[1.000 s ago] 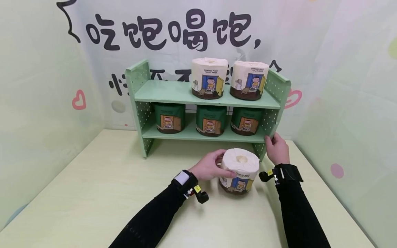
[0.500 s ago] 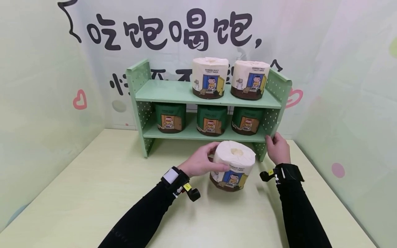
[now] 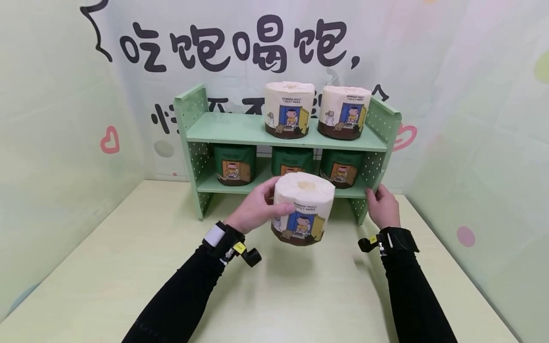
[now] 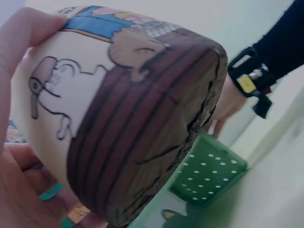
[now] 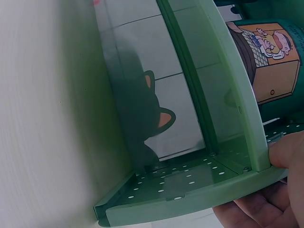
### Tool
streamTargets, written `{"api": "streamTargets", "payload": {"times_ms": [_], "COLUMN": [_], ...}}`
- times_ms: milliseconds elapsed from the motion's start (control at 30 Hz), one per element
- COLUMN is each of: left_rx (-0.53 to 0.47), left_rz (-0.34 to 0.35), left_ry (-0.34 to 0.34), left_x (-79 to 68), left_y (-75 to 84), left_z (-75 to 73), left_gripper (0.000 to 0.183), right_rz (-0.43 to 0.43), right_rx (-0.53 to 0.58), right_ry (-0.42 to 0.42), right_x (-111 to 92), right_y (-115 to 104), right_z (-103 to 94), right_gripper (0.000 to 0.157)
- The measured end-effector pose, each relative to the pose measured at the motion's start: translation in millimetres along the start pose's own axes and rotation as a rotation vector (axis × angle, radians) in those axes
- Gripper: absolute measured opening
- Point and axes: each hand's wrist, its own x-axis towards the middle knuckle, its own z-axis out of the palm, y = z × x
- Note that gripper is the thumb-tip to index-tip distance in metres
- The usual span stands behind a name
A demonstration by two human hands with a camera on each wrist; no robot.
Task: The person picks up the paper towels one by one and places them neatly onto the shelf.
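My left hand (image 3: 256,206) grips a white toilet paper roll (image 3: 303,209) from its left side, thumb across the front and fingers behind. The roll hangs above the table in front of the green two-tier shelf (image 3: 240,127), its brown base showing in the left wrist view. My right hand (image 3: 383,206) pinches the shelf's right side panel near the lower board, thumb at the front edge and fingers curled outside, as the right wrist view shows. Two more white toilet paper rolls (image 3: 289,110) stand on the upper board, middle and right.
Three green-wrapped toilet paper rolls (image 3: 235,165) stand on the lower board, the middle one partly hidden by the held roll. The pale wooden table (image 3: 163,257) stretches before the shelf. Printed cloth walls (image 3: 64,95) close in the back and both sides.
My left hand has lifted the white toilet paper roll off the table and carried it up and to the left. The right hand has stayed on the shelf's side panel.
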Motion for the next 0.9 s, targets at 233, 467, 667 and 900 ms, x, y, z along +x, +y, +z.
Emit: {"api": "streamTargets", "payload": {"times_ms": [233, 467, 667, 900], "left_rx": [-0.017, -0.007, -0.055, -0.101], "left_rz": [0.084, 0.138, 0.193, 0.259], "left_ry": [0.073, 0.200, 0.268, 0.392], "left_x": [-2.3, -1.4, 4.5, 7.8], "left_y": [26.2, 49.0, 64.1, 77.5], "left_z": [-25.6, -51.4, -68.6, -89.4], "left_gripper": [0.091, 0.071, 0.061, 0.054], "right_rz": [-0.009, -0.011, 0.001, -0.010], "right_rx": [-0.004, -0.007, 0.009, 0.005], "right_ry": [0.007, 0.010, 0.002, 0.009], "right_x": [-0.8, -1.0, -0.9, -0.4], "right_y": [-0.7, -2.0, -1.7, -0.6], "right_z": [0.0, -0.4, -1.3, 0.4], "right_gripper": [0.044, 0.044, 0.045, 0.043]}}
